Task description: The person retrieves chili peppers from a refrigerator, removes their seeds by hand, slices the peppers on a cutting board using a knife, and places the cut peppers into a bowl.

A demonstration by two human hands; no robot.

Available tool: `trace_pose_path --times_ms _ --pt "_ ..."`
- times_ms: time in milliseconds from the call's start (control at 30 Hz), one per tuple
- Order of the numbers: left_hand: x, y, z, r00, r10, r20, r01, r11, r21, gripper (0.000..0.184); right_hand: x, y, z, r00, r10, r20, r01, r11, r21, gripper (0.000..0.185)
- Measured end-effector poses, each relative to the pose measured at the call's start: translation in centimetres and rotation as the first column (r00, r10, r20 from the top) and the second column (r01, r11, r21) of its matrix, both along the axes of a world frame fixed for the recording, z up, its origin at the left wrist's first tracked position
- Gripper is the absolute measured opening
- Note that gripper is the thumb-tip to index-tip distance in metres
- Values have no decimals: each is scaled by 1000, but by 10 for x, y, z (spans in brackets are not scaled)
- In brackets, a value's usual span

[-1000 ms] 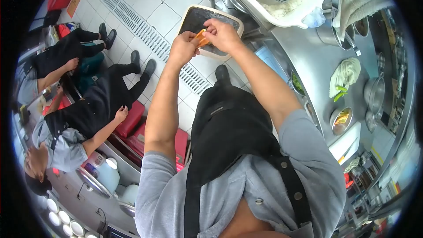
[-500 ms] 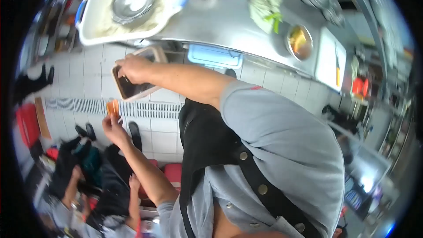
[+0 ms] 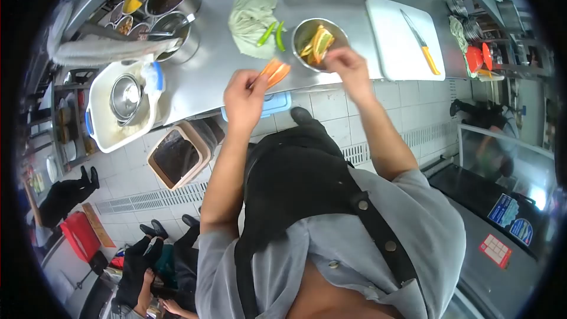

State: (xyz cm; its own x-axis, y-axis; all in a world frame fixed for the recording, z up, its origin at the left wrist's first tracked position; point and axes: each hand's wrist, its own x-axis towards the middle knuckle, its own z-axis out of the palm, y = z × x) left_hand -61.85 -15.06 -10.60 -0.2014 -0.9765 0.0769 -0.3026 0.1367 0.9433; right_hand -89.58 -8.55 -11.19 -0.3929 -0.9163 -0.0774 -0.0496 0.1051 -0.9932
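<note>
My left hand is closed on an orange pepper piece, held just over the counter's front edge. Its pale inner side shows. At the right rim of a steel bowl is my right hand, its fingers bent together; whatever is in them is hidden. Inside the bowl lie yellow-orange pepper pieces, some with green on them. Two green chillies rest beside the bowl, by a crumpled pale green cloth.
To the right, a white cutting board carries a yellow-handled knife. A bin with dark contents stands on the floor at left, near a white basin. Pots stand at the back left. Other people are at lower left.
My right hand has left the bin and is now at the steel bowl. My left hand has brought the pepper piece up to the counter. The view has turned toward the counter.
</note>
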Motion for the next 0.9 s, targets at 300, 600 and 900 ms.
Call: trace_pose_path --times_ms 300,600,900 --pt "-178 -47 -39 966 32 257 49 952 -303 19 -171 0 18 984 -175 -18 173 979 -105 5" --pt "-146 -96 -78 727 293 621 -84 935 -344 26 -165 -44 11 951 307 -36 -309 950 -57 17" --pt "-207 -45 -25 794 6 608 199 942 -269 34 -318 -25 -38 685 -163 -710 186 982 -46 38"
